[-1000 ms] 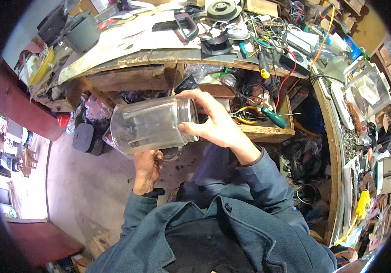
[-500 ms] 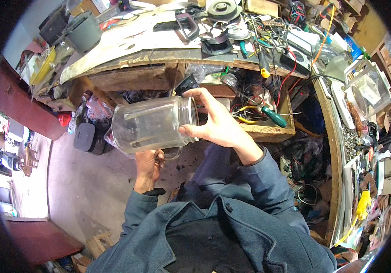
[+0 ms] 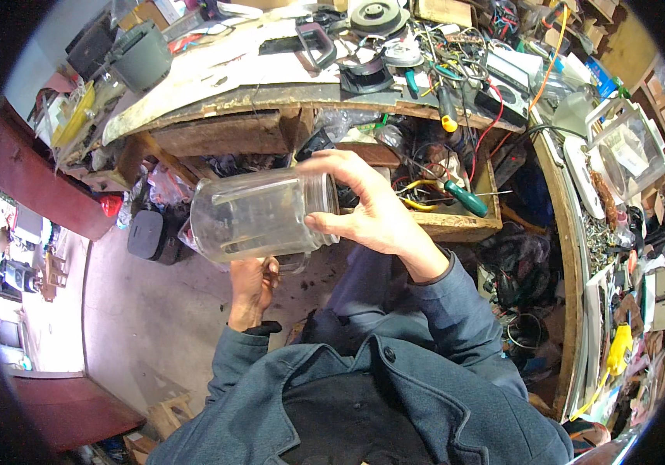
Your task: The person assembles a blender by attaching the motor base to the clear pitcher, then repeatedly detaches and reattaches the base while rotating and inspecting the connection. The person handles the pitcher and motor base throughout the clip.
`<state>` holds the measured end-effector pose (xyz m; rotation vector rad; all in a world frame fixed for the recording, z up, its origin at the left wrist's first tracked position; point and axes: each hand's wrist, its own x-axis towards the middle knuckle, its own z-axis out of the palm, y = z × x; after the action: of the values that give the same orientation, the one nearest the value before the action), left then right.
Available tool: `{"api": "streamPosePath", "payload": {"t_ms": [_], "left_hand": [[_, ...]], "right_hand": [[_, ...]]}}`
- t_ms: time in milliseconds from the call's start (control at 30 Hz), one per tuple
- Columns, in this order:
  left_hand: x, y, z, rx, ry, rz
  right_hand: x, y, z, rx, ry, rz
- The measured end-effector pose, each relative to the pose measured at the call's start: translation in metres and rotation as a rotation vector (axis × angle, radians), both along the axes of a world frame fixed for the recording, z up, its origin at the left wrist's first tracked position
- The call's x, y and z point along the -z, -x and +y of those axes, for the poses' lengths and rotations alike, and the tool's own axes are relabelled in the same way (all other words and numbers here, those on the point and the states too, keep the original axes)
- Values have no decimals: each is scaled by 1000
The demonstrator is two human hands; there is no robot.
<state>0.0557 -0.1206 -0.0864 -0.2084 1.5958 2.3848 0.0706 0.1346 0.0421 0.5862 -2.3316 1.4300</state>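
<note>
A clear, cloudy blender jar [image 3: 251,217] lies sideways in the air before me, its threaded end to the right. My right hand [image 3: 367,205] grips that threaded end. The thumb presses on the near side of the threads, and the fingers reach over the far side, blurred at the tips. Below the jar, my left hand [image 3: 251,291] is closed at the side handle [image 3: 295,263]. The jar hides part of that grip.
Ahead is a cluttered workbench [image 3: 201,101] with wires, tools and a grey pot [image 3: 140,58]. An open wooden drawer [image 3: 456,229] holds a green-handled screwdriver [image 3: 465,198] and yellow-handled pliers [image 3: 416,198]. Another clear jar [image 3: 628,159] stands on the right bench. A black case [image 3: 150,235] rests on the floor.
The jar has turned slightly about its length, with faint marks now showing on its wall. My right fingers have shifted a little left along its far side. My left hand stays in place.
</note>
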Motion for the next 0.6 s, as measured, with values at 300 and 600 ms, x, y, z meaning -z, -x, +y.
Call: {"api": "streamPosePath", "payload": {"t_ms": [300,600], "left_hand": [[-7,1,5,-7,11,-64],[-13,0,5,11,12,-90]], "right_hand": [[6,-4,-1,-9,122,-156],[12,-4,1,-73,231,-234]]}}
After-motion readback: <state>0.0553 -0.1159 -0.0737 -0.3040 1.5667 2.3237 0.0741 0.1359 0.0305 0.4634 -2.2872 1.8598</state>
